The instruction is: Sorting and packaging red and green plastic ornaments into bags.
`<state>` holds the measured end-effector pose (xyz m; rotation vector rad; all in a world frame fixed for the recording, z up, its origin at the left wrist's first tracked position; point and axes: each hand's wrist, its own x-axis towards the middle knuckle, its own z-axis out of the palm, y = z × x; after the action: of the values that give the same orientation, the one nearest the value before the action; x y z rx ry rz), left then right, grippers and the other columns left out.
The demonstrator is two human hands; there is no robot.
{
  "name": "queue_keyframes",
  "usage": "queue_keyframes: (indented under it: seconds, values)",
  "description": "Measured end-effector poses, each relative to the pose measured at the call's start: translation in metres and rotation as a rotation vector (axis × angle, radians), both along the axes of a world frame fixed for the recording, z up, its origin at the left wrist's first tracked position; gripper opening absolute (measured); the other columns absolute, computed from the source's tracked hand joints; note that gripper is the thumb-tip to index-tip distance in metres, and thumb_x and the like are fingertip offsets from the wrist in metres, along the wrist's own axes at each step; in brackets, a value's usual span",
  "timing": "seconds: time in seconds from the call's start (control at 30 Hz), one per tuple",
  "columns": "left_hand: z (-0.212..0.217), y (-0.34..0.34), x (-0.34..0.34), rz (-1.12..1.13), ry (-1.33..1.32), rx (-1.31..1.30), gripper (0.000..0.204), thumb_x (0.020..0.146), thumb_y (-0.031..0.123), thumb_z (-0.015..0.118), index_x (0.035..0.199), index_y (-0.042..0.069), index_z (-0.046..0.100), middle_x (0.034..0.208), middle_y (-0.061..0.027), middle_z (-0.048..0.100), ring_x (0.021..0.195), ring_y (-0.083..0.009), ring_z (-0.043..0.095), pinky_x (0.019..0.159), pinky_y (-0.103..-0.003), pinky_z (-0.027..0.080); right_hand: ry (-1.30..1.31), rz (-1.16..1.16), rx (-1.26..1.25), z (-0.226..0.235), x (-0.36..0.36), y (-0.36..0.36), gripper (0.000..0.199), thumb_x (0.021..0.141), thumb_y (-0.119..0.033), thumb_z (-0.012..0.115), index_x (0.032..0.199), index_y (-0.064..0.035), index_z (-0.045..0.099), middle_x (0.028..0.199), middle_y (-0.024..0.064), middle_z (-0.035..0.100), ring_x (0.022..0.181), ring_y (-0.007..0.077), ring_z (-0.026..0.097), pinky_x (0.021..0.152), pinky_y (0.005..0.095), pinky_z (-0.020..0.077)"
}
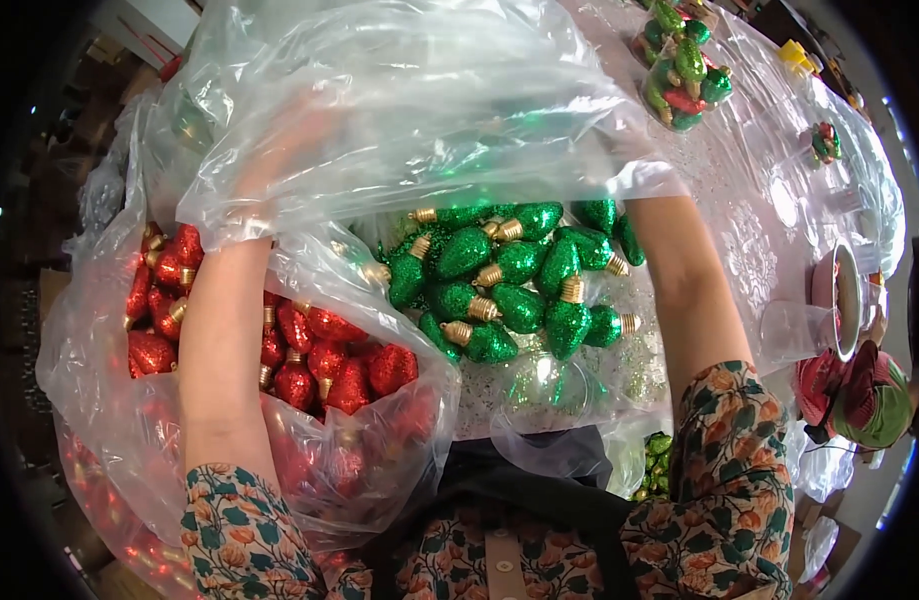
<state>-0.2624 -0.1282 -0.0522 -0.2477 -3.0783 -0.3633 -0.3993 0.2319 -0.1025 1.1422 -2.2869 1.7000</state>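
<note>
A large clear plastic bag (pixel 449 90) spreads over the far middle of the table, and both my forearms reach up under it. Through the film my left hand (pixel 304 125) shows only as a blur; its fingers cannot be made out. My right hand (pixel 624 145) is also behind the plastic, fingers hidden. Between my arms lies a heap of green glittery bulb-shaped ornaments (pixel 519 262) with gold caps, partly covered by the bag's edge. Under my left forearm, a second clear bag (pixel 419 440) holds red glittery bulb ornaments (pixel 329 365).
A clear tub of mixed red and green ornaments (pixel 687 75) stands at the far right, with a smaller filled one (pixel 825 142) beyond. A clear cup (pixel 789 330) and a bowl (pixel 836 300) sit at the right edge. Another person (pixel 859 395) is beside them. Loose glitter covers the tabletop.
</note>
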Motion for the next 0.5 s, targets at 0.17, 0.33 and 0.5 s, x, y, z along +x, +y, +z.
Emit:
queue_keyframes:
  seconds: [0.17, 0.33, 0.5]
  values:
    - [0.005, 0.023, 0.020, -0.083, 0.053, 0.365, 0.032, 0.095, 0.024, 0.047, 0.121, 0.013, 0.060, 0.123, -0.0041, 0.061, 0.118, -0.0234, 0.052, 0.107, -0.034, 0.033, 0.001, -0.019, 0.068, -0.007, -0.003, -0.007, 0.042, 0.086, -0.028, 0.060, 0.118, 0.0003, 0.058, 0.114, 0.0137, 0.062, 0.102, 0.0222, 0.058, 0.090, 0.0325, 0.0464]
    - [-0.009, 0.017, 0.027, 0.040, -0.103, 0.481, 0.037, 0.090, 0.028, 0.056, 0.123, 0.010, 0.059, 0.122, -0.0076, 0.060, 0.116, -0.0256, 0.053, 0.103, -0.036, 0.038, -0.023, -0.029, 0.138, 0.003, -0.019, -0.011, 0.042, 0.086, -0.025, 0.060, 0.120, -0.0014, 0.057, 0.118, 0.0138, 0.060, 0.107, 0.0224, 0.056, 0.093, 0.0330, 0.0446]
    - [0.096, 0.130, 0.062, -0.314, -0.153, 0.068, 0.080, 0.076, 0.041, 0.075, 0.138, 0.003, 0.041, 0.133, -0.0162, 0.052, 0.124, -0.0278, 0.048, 0.103, -0.037, 0.039, -0.027, -0.075, 0.201, -0.005, -0.044, -0.025, 0.042, 0.087, -0.023, 0.060, 0.123, -0.0032, 0.056, 0.121, 0.0138, 0.059, 0.112, 0.0226, 0.054, 0.095, 0.0335, 0.0427]
